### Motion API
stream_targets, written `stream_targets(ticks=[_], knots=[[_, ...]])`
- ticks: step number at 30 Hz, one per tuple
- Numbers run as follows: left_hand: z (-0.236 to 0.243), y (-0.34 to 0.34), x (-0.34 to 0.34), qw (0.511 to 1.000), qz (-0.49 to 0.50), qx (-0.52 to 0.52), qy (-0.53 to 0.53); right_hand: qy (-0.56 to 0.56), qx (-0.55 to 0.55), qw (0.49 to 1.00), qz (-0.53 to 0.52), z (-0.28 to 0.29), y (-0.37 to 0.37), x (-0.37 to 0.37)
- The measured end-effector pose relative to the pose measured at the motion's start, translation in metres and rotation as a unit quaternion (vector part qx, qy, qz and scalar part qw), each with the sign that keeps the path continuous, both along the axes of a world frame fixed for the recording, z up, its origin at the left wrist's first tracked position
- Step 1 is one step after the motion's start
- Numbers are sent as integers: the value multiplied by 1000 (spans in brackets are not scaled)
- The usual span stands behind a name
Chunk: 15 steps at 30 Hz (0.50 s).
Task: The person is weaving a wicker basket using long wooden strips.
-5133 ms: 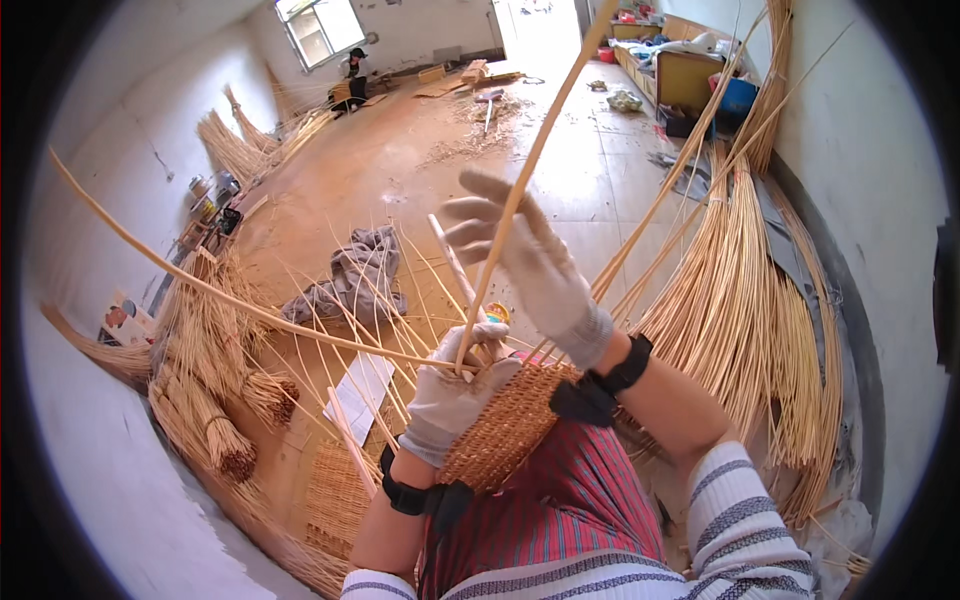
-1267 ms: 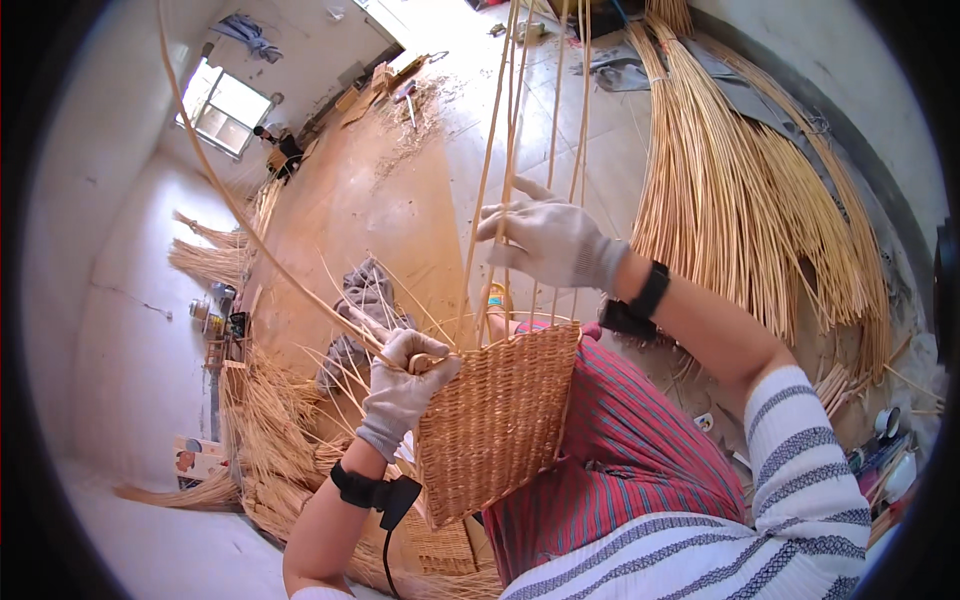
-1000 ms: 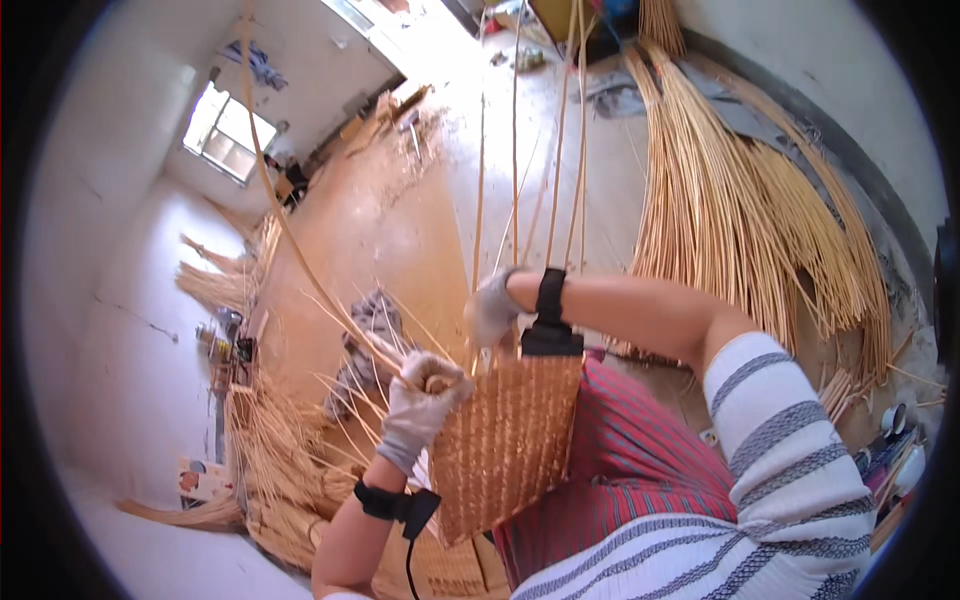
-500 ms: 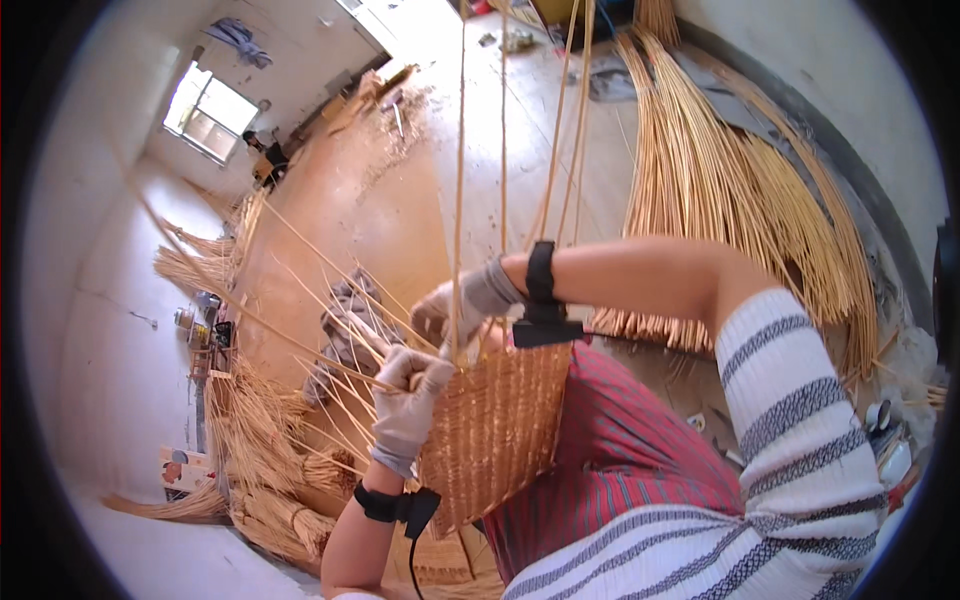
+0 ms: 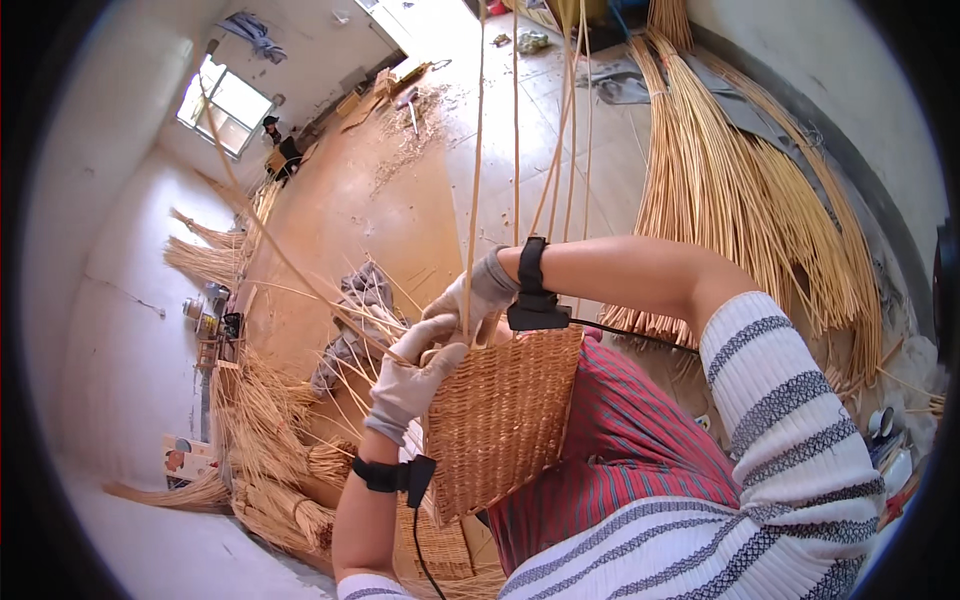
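Observation:
A woven wicker basket [image 5: 505, 430] leans against my lap, its rim up. My left hand [image 5: 408, 385], in a pale glove with grey cuff, is closed at the rim's left corner. A long wicker rod [image 5: 290, 262] runs from its fingers toward the upper left. My right hand [image 5: 468, 300], gloved too, reaches over the rim from the right, fingers bent down and meeting the left hand. What its fingertips grip is hidden. An upright wicker stake [image 5: 475, 190] rises past the right hand, and several more stand along the rim. Others splay out left of the basket.
Long peeled rods [image 5: 715, 190] lie spread on the floor at the right. Wicker bundles [image 5: 265, 410] are heaped at the left, near a grey cloth [image 5: 370, 290]. Another woven piece [image 5: 440, 550] lies below the basket. A person [image 5: 283, 150] is by the far window.
My hands have drawn together at the rim. The long rod in my left hand stands steeper. More of the basket's side shows, and the whole view has shifted slightly.

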<state>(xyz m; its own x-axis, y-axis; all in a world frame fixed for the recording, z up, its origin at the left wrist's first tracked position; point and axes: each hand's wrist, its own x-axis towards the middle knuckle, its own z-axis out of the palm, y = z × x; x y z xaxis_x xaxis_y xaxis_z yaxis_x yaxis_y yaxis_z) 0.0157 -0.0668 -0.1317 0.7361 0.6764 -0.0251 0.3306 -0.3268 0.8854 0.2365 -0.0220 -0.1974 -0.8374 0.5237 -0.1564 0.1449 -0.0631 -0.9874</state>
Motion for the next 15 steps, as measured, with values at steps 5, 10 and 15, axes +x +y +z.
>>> stream_targets(ticks=[5, 10, 15], knots=[[16, -1, 4, 997, -54, 1, 58, -391, 329, 859, -37, 66, -51, 6], [12, -2, 3, 996, -42, 26, 70, -526, 484, 667, -211, 122, -103, 11], [17, -1, 16, 989, -102, 92, 58, -20, 583, 597, -551, 194, -84, -33]])
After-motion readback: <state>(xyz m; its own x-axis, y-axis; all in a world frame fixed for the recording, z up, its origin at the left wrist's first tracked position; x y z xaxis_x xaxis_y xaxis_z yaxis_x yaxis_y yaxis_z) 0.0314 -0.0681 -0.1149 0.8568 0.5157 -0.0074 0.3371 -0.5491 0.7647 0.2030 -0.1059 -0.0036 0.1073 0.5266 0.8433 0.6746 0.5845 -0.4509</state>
